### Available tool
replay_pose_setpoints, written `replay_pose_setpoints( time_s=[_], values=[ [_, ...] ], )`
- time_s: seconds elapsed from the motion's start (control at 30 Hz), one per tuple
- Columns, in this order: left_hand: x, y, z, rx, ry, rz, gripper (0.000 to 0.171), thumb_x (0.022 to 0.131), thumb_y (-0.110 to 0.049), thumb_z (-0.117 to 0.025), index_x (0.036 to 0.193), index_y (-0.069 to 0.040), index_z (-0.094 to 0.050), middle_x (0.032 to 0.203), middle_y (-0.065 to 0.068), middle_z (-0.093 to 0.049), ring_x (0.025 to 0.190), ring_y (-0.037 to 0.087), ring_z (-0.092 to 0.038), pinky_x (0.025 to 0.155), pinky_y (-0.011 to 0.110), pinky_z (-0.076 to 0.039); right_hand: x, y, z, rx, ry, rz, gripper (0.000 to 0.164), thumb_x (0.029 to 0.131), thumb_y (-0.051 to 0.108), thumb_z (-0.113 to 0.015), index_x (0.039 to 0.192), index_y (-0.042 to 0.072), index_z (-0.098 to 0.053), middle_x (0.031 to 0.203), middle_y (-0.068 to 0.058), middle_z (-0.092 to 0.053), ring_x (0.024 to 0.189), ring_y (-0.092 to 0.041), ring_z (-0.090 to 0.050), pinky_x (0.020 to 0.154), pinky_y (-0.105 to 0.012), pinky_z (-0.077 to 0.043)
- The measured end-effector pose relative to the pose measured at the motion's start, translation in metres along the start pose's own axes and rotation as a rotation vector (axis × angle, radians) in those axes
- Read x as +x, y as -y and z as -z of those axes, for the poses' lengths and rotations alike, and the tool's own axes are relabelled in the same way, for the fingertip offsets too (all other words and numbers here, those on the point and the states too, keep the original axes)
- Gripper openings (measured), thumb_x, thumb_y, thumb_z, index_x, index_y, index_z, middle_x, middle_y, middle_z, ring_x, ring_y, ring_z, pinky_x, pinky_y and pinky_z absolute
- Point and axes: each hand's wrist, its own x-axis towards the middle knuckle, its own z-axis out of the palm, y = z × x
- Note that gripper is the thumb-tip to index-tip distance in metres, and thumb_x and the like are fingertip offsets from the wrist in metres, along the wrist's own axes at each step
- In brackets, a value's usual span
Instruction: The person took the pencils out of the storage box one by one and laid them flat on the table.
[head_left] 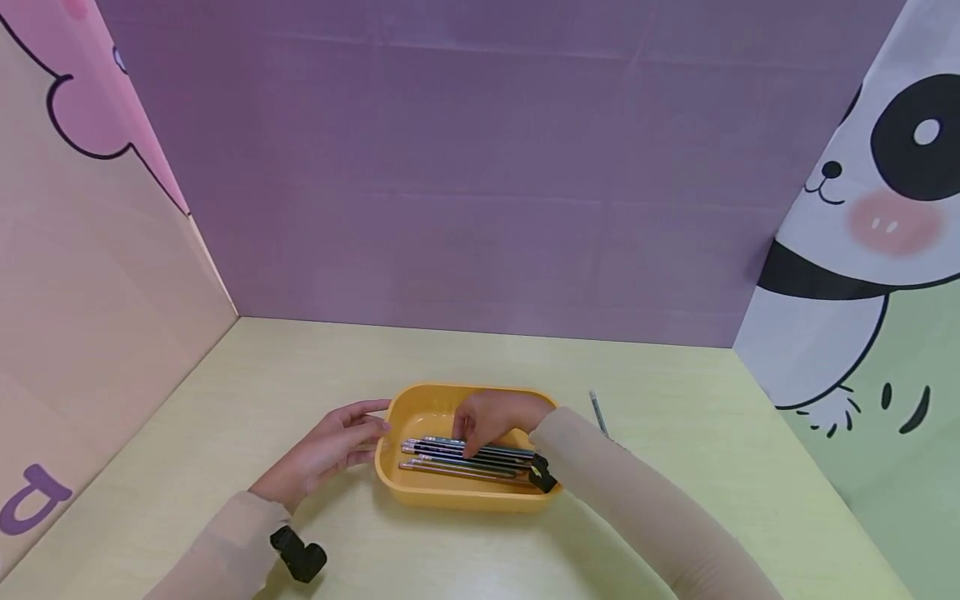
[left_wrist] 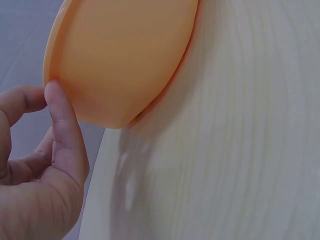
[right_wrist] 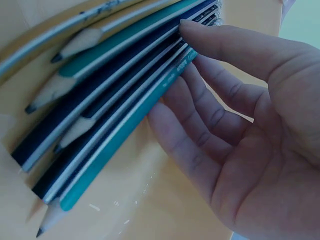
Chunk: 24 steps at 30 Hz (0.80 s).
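Note:
A yellow plastic tray (head_left: 422, 408) with rounded corners stands on the table. Several pencils (head_left: 457, 470) lie side by side along its near half, striped in black, teal and gold, most with sharpened tips in the right wrist view. My left hand (head_left: 333, 442) pinches the tray's left rim (left_wrist: 49, 65) between thumb and fingertip. Reaching inside the tray, my right hand (head_left: 491, 417) has its thumb on top of the dark pencils, and its fingers against the side of the outermost teal pencil (right_wrist: 120, 142).
One more pencil (head_left: 597, 412) lies on the light wood table (head_left: 315, 350) to the right of the tray, partly hidden by the right sleeve. A purple panel (head_left: 480, 183) rises behind the table, with printed panels at left and right.

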Motion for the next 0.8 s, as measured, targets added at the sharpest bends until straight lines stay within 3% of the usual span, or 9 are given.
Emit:
replay_pose_setpoints(
  time_s=[0.3, 0.8],
  values=[
    [0.0012, 0.0, 0.001, -0.005, -0.009, 0.009, 0.058, 0.1, -0.013, -0.061, 0.149, 0.004, -0.037, 0.116, 0.017, -0.059, 0.096, 0.02, -0.065, 0.082, 0.03, -0.058, -0.0005, -0.0015, 0.0003, 0.051, 0.016, 0.015, 0.016, 0.087, 0.007, -0.077, 0.102, 0.006, -0.071, 0.084, 0.004, -0.067, 0.07, -0.01, -0.057, 0.062, -0.022, -0.048],
    [-0.0023, -0.0001, -0.0016, 0.012, -0.025, 0.009, 0.057, 0.1, -0.015, -0.061, 0.15, 0.004, -0.038, 0.116, 0.016, -0.059, 0.097, 0.02, -0.064, 0.083, 0.03, -0.058, -0.0059, -0.0008, 0.003, 0.005, 0.031, 0.036, 0.015, 0.09, 0.007, -0.073, 0.104, 0.003, -0.073, 0.083, 0.005, -0.067, 0.066, -0.008, -0.055, 0.064, -0.021, -0.047]
  ],
)
